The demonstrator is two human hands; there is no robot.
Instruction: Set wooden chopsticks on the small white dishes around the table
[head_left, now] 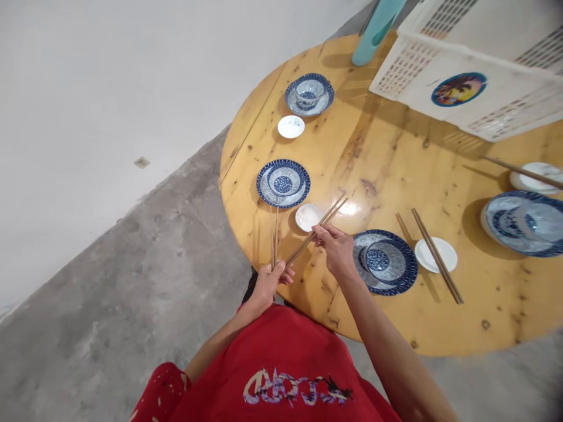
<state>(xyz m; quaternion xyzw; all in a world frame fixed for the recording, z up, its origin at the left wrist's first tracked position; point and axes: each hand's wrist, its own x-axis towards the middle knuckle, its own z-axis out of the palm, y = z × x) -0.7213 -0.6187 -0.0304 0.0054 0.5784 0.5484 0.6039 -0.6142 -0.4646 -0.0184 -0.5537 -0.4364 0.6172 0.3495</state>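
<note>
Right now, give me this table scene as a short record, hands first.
Left hand: holds a pair of chopsticks
Right hand: grips a second pair, slanting down to the left hand
Beside right forearm: blue-patterned plate with a bowl on it
Laid pair: across a small white dish
Far side: white crate on the wooden table

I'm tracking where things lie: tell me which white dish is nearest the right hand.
The white dish just beyond the right hand, by the chopsticks it holds; the other three lie farther off.
</note>
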